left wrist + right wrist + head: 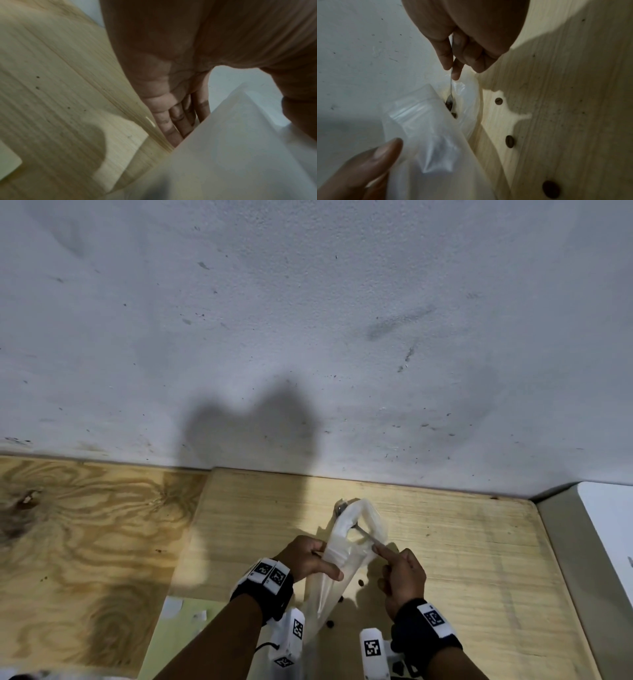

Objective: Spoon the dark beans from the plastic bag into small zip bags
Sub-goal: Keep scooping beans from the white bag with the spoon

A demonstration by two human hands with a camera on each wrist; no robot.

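My left hand point(322, 561) grips a long translucent plastic bag point(329, 583) and, pressed against it, a small clear zip bag point(419, 121); its thumb point(382, 155) lies on the front and its fingers point(180, 119) sit behind. Between thumb and fingers, my right hand point(380, 553) pinches the handle of a thin metal spoon point(366, 535). The spoon's bowl point(449, 102) carries dark beans point(453, 115) down in the opening beside the zip strip. I cannot tell which bag's mouth the bowl is in. Both bags are held up above the wooden board point(462, 542).
Loose beans point(509, 141) lie on the board under the bags and near my right wrist point(360, 581). A grey wall point(308, 337) rises right behind the board. A darker plywood sheet point(85, 542) lies to the left, a white panel point(606, 525) at the right edge.
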